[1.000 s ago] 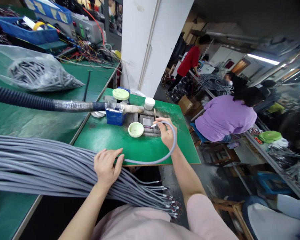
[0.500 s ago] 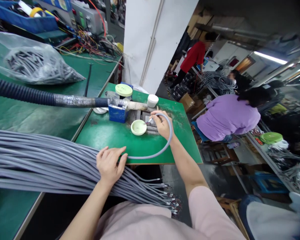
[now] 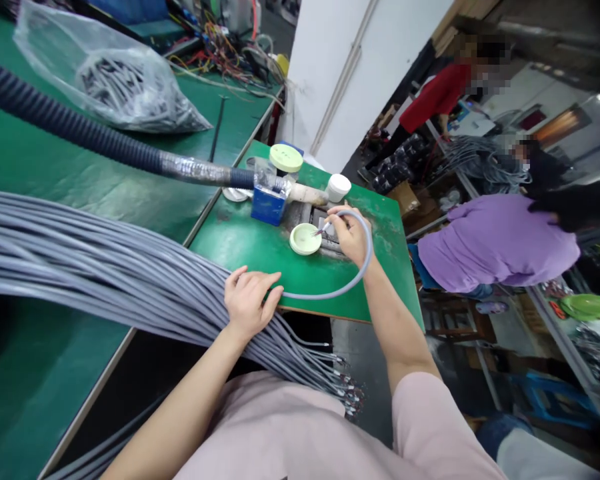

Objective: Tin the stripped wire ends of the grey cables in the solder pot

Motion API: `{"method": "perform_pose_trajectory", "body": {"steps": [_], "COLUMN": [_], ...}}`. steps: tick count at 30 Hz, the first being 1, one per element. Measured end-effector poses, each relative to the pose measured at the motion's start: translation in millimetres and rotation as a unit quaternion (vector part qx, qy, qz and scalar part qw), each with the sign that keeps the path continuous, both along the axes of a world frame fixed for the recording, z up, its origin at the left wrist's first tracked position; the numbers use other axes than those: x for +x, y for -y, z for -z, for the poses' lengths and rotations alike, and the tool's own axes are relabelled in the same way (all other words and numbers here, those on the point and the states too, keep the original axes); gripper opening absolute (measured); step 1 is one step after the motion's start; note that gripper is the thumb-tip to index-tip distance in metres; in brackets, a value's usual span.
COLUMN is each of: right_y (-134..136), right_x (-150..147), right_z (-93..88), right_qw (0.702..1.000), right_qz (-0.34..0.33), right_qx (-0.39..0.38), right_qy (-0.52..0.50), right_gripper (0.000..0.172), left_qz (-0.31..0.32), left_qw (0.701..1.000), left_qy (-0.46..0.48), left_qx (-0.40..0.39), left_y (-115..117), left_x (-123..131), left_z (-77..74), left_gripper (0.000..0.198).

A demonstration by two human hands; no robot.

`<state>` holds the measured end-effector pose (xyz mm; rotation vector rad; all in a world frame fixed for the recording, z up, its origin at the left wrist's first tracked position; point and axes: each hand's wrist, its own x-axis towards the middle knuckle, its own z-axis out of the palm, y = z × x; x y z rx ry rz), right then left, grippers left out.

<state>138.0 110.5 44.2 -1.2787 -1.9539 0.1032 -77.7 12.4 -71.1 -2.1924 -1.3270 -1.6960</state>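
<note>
My right hand is closed in a pinch around a grey cable near its end. Thin stripped wires stick out of that end and reach over the inside of a small pale-green dish; whether they touch its contents I cannot tell. From there the cable loops round in a wide curve back to my left hand. That hand lies with fingers apart on a thick bundle of grey cables, thumb and forefinger beside the looped cable. The bundle's wired ends hang past the table edge near my lap.
A ribbed hose with a pale nozzle runs over a blue block. Behind stand a white jar and a green-lidded container. A plastic bag of cable pieces lies left. A person in purple sits right.
The view has turned, so the table and bundle appear further right and higher. My right hand has brought the wire ends slightly further over the dish. My left hand stays on the bundle.
</note>
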Motion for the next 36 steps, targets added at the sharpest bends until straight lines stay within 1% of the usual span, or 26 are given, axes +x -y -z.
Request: {"method": "perform_pose_trajectory", "body": {"steps": [4,8,13,17,21,29,36], "right_y": [-4,-7,-12,-15,-18,-22,-24], "right_x": [-7,-12,-15,-18,-20,-20,-23], "right_z": [1.4,6.3,12.9,15.1,17.1,22.3,20.8], "right_qw": [1.000,0.999,0.995,0.993,0.991,0.990,0.990], "right_qz": [0.000,-0.023,-0.028,-0.042,-0.040,-0.047,-0.038], "right_qx": [-0.013,-0.029,-0.066,-0.078,-0.092,-0.092,-0.082], "right_qy": [0.019,0.039,0.068,0.079,0.085,0.094,0.112], "right_gripper": [0.016,0.017,0.018,0.019,0.020,0.020,0.018], "left_qz": [-0.001,0.001,0.003,0.002,0.001,0.002,-0.001], "left_qw": [1.000,1.000,1.000,1.000,1.000,1.000,1.000], "left_qy": [0.001,0.002,0.006,0.006,0.005,0.003,0.000], "left_qx": [-0.002,0.005,0.005,0.002,0.000,-0.007,-0.013], "left_y": [0,1,1,1,1,1,1], "left_x": [0,0,0,0,-1,0,-1], "left_z": [-0.4,-1.7,-3.6,-3.6,-3.6,-3.8,-3.6], "left_gripper": [0.016,0.016,0.017,0.017,0.016,0.016,0.015]}}
